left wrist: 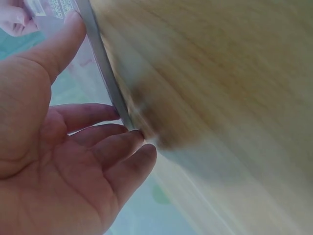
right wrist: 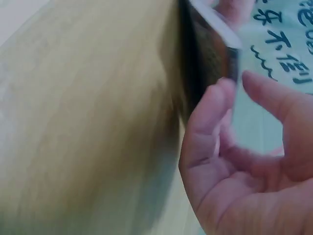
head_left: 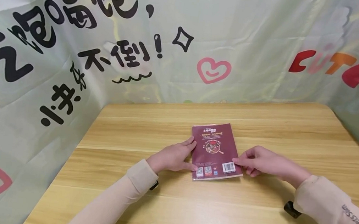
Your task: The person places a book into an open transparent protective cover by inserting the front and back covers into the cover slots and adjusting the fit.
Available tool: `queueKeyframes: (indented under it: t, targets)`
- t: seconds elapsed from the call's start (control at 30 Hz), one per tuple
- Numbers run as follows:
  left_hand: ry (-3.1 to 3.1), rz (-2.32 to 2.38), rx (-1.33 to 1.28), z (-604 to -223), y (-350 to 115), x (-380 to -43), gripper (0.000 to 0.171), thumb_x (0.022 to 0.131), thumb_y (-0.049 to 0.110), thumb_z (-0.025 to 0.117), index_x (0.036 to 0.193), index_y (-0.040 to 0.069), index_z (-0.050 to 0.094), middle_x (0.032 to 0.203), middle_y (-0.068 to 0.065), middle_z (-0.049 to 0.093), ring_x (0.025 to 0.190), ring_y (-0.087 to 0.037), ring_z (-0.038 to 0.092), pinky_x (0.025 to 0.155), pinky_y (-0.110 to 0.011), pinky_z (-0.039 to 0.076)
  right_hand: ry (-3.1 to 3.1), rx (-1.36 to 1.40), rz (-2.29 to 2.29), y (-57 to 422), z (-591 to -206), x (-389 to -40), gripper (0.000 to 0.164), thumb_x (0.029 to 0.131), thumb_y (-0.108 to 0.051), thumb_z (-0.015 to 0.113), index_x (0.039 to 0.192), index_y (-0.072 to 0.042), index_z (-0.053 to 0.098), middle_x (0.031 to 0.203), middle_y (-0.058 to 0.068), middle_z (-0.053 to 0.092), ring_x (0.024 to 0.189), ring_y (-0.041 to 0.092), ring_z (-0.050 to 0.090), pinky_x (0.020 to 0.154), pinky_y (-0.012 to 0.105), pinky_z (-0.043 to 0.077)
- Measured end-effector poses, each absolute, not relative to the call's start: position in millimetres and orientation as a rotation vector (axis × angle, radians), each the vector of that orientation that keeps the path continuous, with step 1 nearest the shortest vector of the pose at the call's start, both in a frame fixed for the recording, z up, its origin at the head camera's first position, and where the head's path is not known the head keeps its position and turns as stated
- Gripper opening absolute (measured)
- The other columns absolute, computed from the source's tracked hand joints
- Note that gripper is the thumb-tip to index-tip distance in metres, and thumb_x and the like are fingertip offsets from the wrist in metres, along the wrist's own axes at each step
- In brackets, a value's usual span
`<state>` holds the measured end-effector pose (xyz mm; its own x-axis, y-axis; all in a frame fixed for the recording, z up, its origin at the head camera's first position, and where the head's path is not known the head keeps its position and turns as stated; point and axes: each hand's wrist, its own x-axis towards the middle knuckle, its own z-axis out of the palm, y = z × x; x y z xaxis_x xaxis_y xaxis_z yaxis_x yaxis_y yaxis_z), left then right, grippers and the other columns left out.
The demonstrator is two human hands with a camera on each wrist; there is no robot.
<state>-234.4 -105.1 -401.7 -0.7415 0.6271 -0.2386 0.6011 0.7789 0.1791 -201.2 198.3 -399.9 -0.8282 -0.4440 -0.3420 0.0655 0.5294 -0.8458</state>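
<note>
A maroon book (head_left: 212, 157) with white and yellow print, a barcode and square codes lies on the wooden table. My left hand (head_left: 175, 157) rests along its left edge, the thumb on the lower left corner of the cover. In the left wrist view, the fingertips of that hand (left wrist: 73, 142) touch the book's edge (left wrist: 105, 66). At the lower right edge my right hand (head_left: 260, 161) pinches the book between thumb and index finger. The underside of the book (right wrist: 208, 49) shows in the right wrist view, raised off the table near those fingers (right wrist: 203, 112).
Around the book spreads the light wooden table (head_left: 132, 133). Behind and to the left hangs a pale cloth (head_left: 253, 36) with black lettering, pink hearts and coloured letters. A dark wrist device (head_left: 292, 209) sits under the right sleeve.
</note>
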Motion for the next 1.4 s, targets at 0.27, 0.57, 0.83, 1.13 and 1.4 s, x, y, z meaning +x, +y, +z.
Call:
queueKeyframes:
  t: [0.27, 0.57, 0.83, 1.13, 1.4]
  targets:
    - [2.71, 0.067, 0.981, -401, -104, -240, 0.097, 0.082, 0.062, 0.062, 0.151, 0.001, 0.031, 0.156, -0.014, 0.019, 0.136, -0.027, 0.03, 0.104, -0.037, 0.034, 2.552, -0.403, -0.986, 176, -409, -195, 0.034, 0.086, -0.037, 0.069, 0.067, -0.01, 0.062, 0.048, -0.007, 0.037, 0.042, 0.006, 0.031, 0.042, 0.018, 0.024]
    - [2.884, 0.222, 0.918, -389, -63, -259, 0.038, 0.088, 0.056, 0.06, 0.079, 0.019, 0.061, 0.069, 0.007, 0.057, 0.058, -0.008, 0.052, 0.05, -0.023, 0.043, 2.648, -0.394, -0.884, 162, -411, -189, 0.021, 0.087, -0.027, 0.066, 0.078, -0.008, 0.066, 0.056, -0.002, 0.051, 0.048, 0.01, 0.042, 0.044, 0.024, 0.037]
    - [3.068, 0.375, 0.616, -378, -2, -274, 0.057, 0.09, 0.072, 0.035, 0.077, 0.021, 0.055, 0.066, 0.002, 0.057, 0.055, -0.013, 0.056, 0.041, -0.031, 0.044, 2.763, -0.424, -0.753, 149, -407, -183, 0.021, 0.086, -0.027, 0.065, 0.073, -0.012, 0.06, 0.056, -0.001, 0.051, 0.047, 0.011, 0.044, 0.044, 0.027, 0.04]
    - [3.134, 0.357, 0.385, -368, 16, -292, 0.052, 0.093, 0.059, 0.044, 0.062, 0.019, 0.055, 0.066, -0.002, 0.057, 0.055, -0.017, 0.054, 0.04, -0.035, 0.043, 2.858, -0.4, -0.647, 143, -407, -178, 0.025, 0.084, -0.031, 0.066, 0.071, -0.012, 0.058, 0.057, 0.0, 0.051, 0.048, 0.013, 0.046, 0.043, 0.029, 0.039]
    - [3.079, 0.322, 0.332, -362, 25, -296, 0.041, 0.095, 0.035, 0.047, 0.059, 0.017, 0.052, 0.062, -0.002, 0.052, 0.05, -0.017, 0.051, 0.036, -0.031, 0.042, 2.884, -0.419, -0.589, 139, -401, -176, 0.025, 0.083, -0.03, 0.065, 0.066, -0.014, 0.056, 0.057, 0.0, 0.051, 0.048, 0.014, 0.046, 0.043, 0.029, 0.038]
